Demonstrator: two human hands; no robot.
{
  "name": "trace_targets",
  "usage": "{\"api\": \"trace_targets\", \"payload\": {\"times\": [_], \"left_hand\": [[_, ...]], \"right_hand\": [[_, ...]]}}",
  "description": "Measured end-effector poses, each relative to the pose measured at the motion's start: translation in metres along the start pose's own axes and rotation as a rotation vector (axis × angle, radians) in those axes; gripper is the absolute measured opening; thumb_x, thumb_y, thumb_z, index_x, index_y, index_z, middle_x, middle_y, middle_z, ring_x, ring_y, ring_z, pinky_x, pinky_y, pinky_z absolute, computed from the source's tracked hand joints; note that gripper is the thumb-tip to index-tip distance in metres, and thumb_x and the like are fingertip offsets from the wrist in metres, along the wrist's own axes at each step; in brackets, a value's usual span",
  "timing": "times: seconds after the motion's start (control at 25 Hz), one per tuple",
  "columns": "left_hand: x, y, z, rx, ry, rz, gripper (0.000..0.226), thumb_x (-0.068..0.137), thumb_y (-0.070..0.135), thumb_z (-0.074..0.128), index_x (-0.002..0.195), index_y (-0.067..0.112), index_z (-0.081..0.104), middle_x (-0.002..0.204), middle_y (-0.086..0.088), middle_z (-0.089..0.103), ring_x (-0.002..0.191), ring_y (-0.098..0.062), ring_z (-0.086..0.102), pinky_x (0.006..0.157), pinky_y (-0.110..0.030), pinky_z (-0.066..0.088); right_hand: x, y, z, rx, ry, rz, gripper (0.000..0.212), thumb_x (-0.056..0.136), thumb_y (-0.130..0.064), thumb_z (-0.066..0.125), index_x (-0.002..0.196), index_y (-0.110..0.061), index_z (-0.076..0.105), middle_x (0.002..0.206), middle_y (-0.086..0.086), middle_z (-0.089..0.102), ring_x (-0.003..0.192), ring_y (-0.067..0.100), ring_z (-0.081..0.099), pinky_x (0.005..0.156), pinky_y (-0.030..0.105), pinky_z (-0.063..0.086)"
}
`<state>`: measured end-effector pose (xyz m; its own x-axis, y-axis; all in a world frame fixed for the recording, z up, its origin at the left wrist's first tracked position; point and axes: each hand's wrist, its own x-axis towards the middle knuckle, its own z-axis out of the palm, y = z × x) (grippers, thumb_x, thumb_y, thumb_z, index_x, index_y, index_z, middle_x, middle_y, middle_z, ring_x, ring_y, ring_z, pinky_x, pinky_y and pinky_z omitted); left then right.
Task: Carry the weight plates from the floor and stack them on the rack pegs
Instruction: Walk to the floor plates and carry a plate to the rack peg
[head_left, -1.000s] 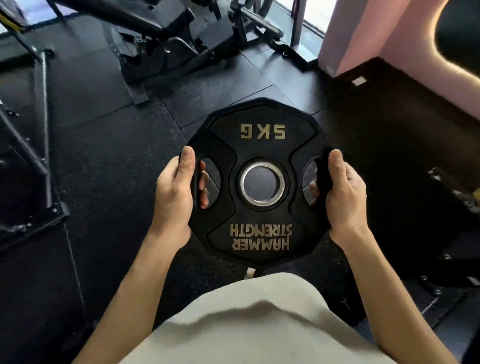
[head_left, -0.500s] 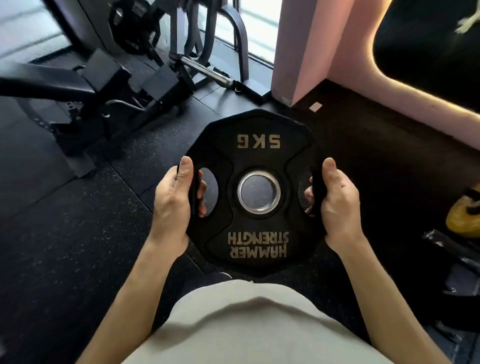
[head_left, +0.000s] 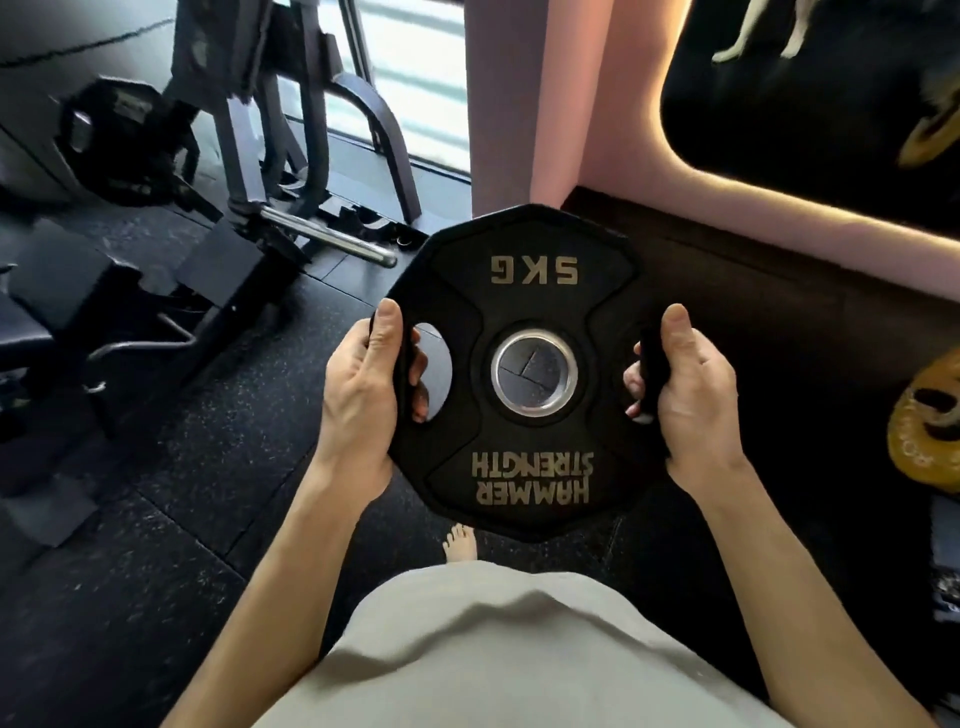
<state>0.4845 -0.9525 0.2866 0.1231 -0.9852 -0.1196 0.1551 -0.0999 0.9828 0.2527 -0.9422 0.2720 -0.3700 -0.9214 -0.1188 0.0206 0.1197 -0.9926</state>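
One head-worn view looks steeply down from close above at the rubber floor (head_left: 156, 519) ahead

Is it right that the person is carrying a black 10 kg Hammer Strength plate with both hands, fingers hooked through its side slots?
Not quite: the head view shows gold lettering reading 5KG, not 10. The rest holds: the black plate is gripped by the left hand and right hand through its side slots.

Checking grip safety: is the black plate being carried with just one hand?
No, the left hand and right hand each grip a handle slot of the black plate.
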Motion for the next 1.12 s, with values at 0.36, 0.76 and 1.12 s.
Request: {"api": "trace_targets", "payload": {"times": [0.36,0.76,1.12], "left_hand": [[0.216,0.035,0.054,0.022,-0.193,-0.012,0.036,0.100,0.043,0.043,0.100,0.008,0.054,0.059,0.001,0.050,0.041,-0.013,0.043,0.038,-0.023,0.035],[0.417,0.047,0.204,0.000,-0.290,0.013,0.037,0.102,0.039,0.042,0.084,0.008,0.053,0.056,-0.001,0.047,0.038,-0.013,0.041,0.037,-0.020,0.033],[0.549,0.046,0.358,0.021,-0.488,-0.016,0.041,0.096,0.047,0.047,0.093,0.007,0.055,0.059,0.000,0.051,0.041,-0.013,0.044,0.039,-0.021,0.037]], "right_hand": [[0.169,-0.032,0.051,0.029,0.194,-0.012,0.053,0.085,-0.065,0.043,0.081,-0.013,0.056,0.053,-0.004,0.054,0.048,0.009,0.051,0.043,0.022,0.043],[0.397,-0.060,0.023,0.081,0.323,0.010,0.044,0.096,-0.054,0.046,0.080,-0.015,0.059,0.059,0.001,0.055,0.050,0.009,0.052,0.044,0.023,0.042],[0.528,-0.087,-0.042,0.115,0.552,-0.043,0.041,0.095,-0.053,0.047,0.079,-0.017,0.059,0.069,-0.002,0.059,0.057,0.006,0.058,0.050,0.024,0.046]]}}
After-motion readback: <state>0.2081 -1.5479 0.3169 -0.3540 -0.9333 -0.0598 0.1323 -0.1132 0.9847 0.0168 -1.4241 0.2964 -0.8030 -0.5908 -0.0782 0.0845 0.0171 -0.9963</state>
